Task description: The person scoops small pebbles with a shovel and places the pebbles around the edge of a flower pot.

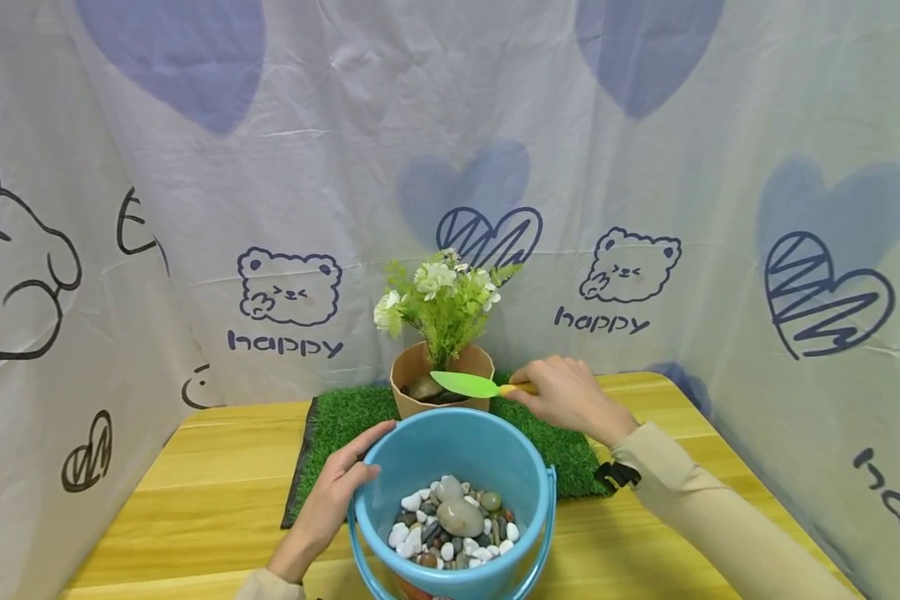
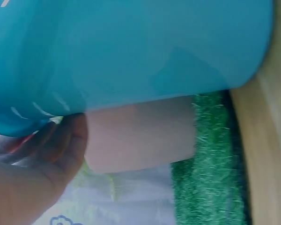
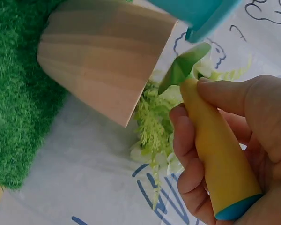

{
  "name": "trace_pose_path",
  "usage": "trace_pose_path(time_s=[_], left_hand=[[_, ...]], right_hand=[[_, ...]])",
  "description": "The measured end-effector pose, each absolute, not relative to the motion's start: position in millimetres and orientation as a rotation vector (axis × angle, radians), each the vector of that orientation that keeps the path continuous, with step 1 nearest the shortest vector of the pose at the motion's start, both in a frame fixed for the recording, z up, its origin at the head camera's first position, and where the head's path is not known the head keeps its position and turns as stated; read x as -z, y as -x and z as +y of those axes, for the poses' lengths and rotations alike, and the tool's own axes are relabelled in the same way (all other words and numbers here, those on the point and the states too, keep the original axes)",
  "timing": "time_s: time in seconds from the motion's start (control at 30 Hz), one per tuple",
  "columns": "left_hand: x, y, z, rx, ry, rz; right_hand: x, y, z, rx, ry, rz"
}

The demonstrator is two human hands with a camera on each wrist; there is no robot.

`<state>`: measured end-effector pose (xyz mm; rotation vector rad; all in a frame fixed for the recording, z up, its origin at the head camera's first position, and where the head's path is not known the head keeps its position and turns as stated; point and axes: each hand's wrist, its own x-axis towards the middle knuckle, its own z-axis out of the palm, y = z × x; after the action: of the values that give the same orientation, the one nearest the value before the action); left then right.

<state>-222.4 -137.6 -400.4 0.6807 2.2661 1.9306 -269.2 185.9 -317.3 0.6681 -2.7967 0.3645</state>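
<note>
My right hand (image 1: pixel 570 396) grips the yellow handle of a small trowel (image 3: pixel 220 150), fingers wrapped round it and thumb along its top. The trowel's green blade points left, over the opening of a tan flower pot (image 3: pixel 93 56). In the pot stands a plant with white flowers (image 1: pixel 438 292), with stones around its base. In front of the pot is a light-blue bucket (image 1: pixel 487 429), holding white, grey and brown pebbles (image 1: pixel 457 525). My left hand (image 1: pixel 337 492) holds the bucket's left rim, its thumb over the edge and fingers along the outside.
The pot stands on a green artificial turf mat (image 1: pixel 345 421) on a yellow wooden table (image 1: pixel 225 475). The bucket's handle (image 1: pixel 540 550) hangs down at the front. A white printed cloth (image 1: pixel 300 167) encloses the back and both sides.
</note>
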Motion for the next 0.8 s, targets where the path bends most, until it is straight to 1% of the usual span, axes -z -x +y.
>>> trace_pose_path(time_s=[0.27,0.57,0.8], left_hand=[[385,227,-128,-1.778,-0.586,2.306],[389,230,-131,-1.778,-0.621,2.299],[391,231,-131,-1.814,-0.626,2.283]], right_hand=[[327,248,186,-0.435,-0.697,-2.712],[343,235,182,-0.487,-0.741,-2.616],[350,232,180,-0.502,-0.738,-2.55]])
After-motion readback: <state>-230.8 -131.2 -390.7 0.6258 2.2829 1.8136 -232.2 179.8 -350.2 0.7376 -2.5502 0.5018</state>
